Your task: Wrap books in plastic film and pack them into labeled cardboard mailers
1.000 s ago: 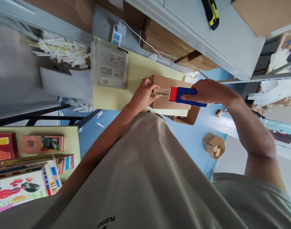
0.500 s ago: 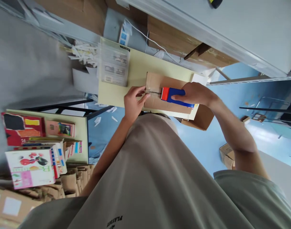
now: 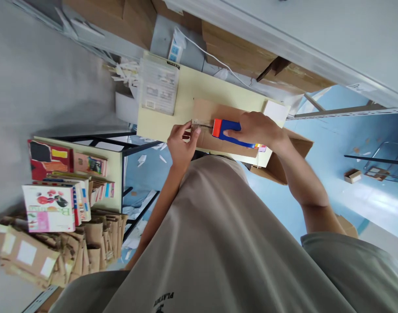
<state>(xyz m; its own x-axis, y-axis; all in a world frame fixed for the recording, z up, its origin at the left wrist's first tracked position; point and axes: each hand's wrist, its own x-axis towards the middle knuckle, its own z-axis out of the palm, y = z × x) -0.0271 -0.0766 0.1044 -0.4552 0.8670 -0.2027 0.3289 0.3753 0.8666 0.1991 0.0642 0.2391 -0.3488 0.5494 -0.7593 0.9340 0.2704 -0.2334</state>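
A flat brown cardboard box (image 3: 231, 145) lies on the pale yellow tabletop (image 3: 188, 87). My left hand (image 3: 182, 145) is at its left end, thumb on top and fingers curled round the edge. Clear tape (image 3: 203, 123) with a dark line along it runs over the cardboard near the thumb. My right hand (image 3: 259, 128) grips a blue and orange hand-held tape dispenser (image 3: 231, 130). The toothed orange end faces left and rests on or just over the box. Which part of the dispenser the other fingers hold is hidden.
A clear plastic folder (image 3: 159, 84) lies on the table's left end, a white paper pad (image 3: 273, 112) on its right. An open carton (image 3: 298, 150) stands below the right end. Books (image 3: 50, 208) and folded cardboard (image 3: 88, 243) fill the lower left. A shelf edge (image 3: 283, 56) runs above.
The box and the dispenser have shifted a little left over the tabletop, both hands moving with them. My view has also turned slightly.
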